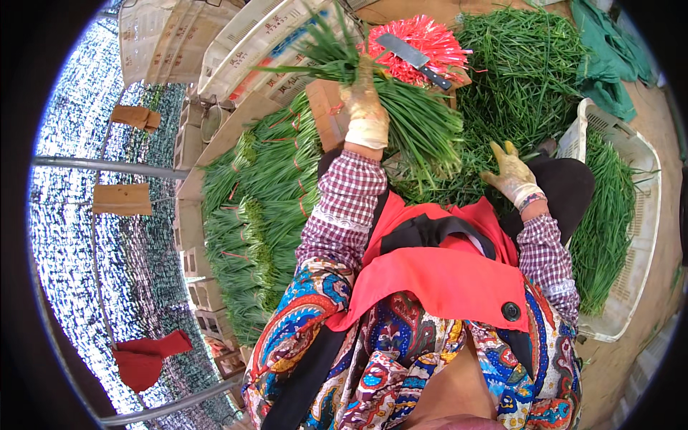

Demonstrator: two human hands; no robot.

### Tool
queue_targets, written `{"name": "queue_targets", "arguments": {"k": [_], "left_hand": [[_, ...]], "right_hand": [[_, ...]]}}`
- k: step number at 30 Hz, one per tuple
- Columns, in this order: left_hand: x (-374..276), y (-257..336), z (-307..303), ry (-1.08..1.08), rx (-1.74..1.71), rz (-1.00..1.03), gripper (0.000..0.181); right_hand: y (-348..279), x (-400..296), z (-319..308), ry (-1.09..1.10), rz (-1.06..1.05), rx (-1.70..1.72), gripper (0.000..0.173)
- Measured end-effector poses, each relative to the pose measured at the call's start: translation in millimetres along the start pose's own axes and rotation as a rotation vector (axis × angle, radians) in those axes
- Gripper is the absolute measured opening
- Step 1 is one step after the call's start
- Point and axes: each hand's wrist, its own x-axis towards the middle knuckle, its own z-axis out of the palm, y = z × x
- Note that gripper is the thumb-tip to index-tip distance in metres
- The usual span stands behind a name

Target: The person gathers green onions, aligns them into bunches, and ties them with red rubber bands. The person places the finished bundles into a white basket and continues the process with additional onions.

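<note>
My left hand (pixel 366 110), in a stained glove, grips a thick bunch of green chives (pixel 422 121). The bunch lies across a wooden block (pixel 325 110), with its leaves spread to both sides of the fist. My right hand (pixel 509 171), gloved as well, has its fingers spread and holds nothing. It is over the edge of a heap of loose, tangled greens (pixel 516 70). Beyond the bunch, a cleaver-like knife with a black handle (pixel 411 58) rests on a pile of red plastic ties (pixel 387 37).
Tied chive bundles (pixel 279 161) lie in rows at left. At right a white plastic crate (pixel 647 161) holds loose chives (pixel 602 231). More plastic crates (pixel 263 54) stand at back left, near concrete blocks (pixel 188 226). Green cloth (pixel 607 64) lies at back right.
</note>
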Motion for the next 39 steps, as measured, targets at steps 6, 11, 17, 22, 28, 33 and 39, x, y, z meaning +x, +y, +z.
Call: {"name": "queue_targets", "arguments": {"k": [6,11,17,22,28,33,39], "left_hand": [[-33,-12,66,-0.229,-0.438,-0.027,0.027],[-72,-22,83,-0.284,-0.423,-0.346,0.030],[-74,-9,87,-0.441,-0.085,-0.210,0.019],[-72,-1,84,-0.511,-0.080,-0.193,0.020],[-72,-5,77,-0.493,-0.267,-0.325,0.021],[-71,-11,81,-0.574,-0.209,-0.349,0.018],[-79,-8,90,-0.518,-0.214,-0.362,0.009]], "right_hand": [[-82,-17,-82,0.647,-0.638,0.444,0.050],[-112,2,-100,0.871,-0.681,-0.013,0.042],[-86,19,-73,0.381,-0.607,1.319,0.020],[-61,11,-80,0.210,-0.634,1.975,0.019],[-37,-11,-133,0.813,-0.577,1.410,0.016],[-67,-29,-135,0.723,-0.617,0.540,0.026],[-81,-20,-112,0.895,-0.638,0.399,0.038]]}}
